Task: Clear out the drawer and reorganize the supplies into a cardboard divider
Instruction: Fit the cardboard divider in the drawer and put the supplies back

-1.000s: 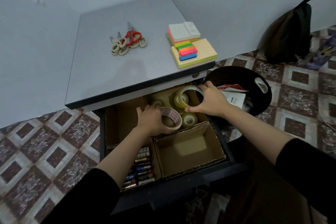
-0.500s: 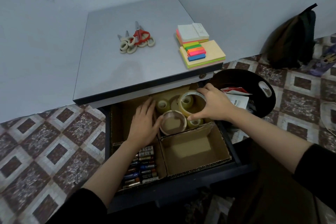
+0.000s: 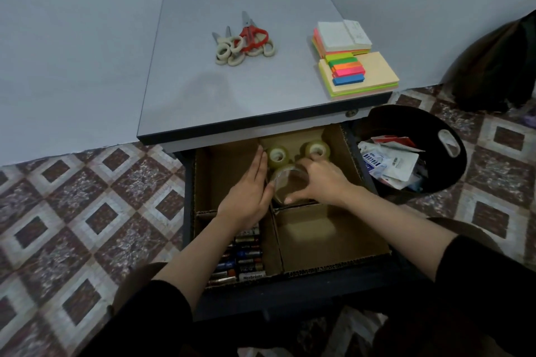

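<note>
Settled a large tape roll flat in the far-right compartment of the cardboard divider inside the open drawer, to all appearances. Gripped it from above with the right hand, fingers curled over the far rim and thumb on the near one. Braced its left side with the left hand, fingers straight and together, clasping nothing. Looked best done by lowering the roll level and easing it toward the near wall, away from the two smaller tape rolls just behind it; probably called for only a light push, since thin cardboard walls could bow or shift. Showed batteries lined up in the near-left compartment. Showed scissors heaped on the grey cabinet top, well apart from stacked sticky notes topped with coloured page flags. Showed a black bin of paper scraps just right of the drawer, on brown-and-white patterned floor tiles, under a pale wall, with a dark bag slumped at far right
</note>
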`<state>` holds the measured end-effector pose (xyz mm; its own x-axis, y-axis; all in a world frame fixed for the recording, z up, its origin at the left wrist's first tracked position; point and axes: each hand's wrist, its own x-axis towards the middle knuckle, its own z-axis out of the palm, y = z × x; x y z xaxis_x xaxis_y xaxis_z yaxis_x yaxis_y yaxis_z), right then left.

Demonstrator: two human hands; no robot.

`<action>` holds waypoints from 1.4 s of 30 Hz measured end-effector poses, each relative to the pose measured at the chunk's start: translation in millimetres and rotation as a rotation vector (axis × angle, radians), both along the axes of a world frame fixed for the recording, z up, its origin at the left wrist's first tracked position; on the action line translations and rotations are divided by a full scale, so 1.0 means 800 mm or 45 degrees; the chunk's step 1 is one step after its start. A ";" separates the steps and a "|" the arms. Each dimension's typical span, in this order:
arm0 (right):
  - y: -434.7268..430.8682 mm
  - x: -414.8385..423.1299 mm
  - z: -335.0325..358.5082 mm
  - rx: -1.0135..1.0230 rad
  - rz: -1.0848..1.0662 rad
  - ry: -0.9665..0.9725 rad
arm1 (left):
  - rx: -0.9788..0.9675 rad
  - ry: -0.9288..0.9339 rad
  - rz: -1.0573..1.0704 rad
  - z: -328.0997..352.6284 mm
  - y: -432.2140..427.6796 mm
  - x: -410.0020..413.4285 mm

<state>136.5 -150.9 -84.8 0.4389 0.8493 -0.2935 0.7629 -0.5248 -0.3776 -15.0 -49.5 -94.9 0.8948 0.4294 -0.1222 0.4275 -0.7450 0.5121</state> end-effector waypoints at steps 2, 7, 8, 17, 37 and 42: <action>0.001 0.001 -0.006 0.056 -0.037 0.013 | 0.003 -0.009 -0.008 -0.001 0.000 0.000; 0.010 0.012 -0.009 0.065 -0.213 -0.056 | -0.006 0.000 -0.006 -0.002 0.000 0.002; 0.012 0.013 -0.008 0.049 -0.220 -0.064 | -0.003 0.003 -0.008 -0.003 0.000 0.002; 0.028 0.019 -0.021 0.007 -0.211 -0.137 | 0.049 0.070 -0.008 -0.005 0.002 0.003; 0.033 0.018 -0.027 0.018 -0.190 -0.113 | 0.062 0.061 -0.007 -0.005 0.002 0.004; 0.034 0.017 -0.025 0.001 -0.172 -0.132 | 0.072 0.064 -0.004 -0.004 0.001 0.004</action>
<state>149.8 -124.0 -105.1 0.5769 0.7806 -0.2405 0.7202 -0.6250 -0.3010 -11.9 -48.5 -98.2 0.8897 0.4338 -0.1425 0.4488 -0.7736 0.4474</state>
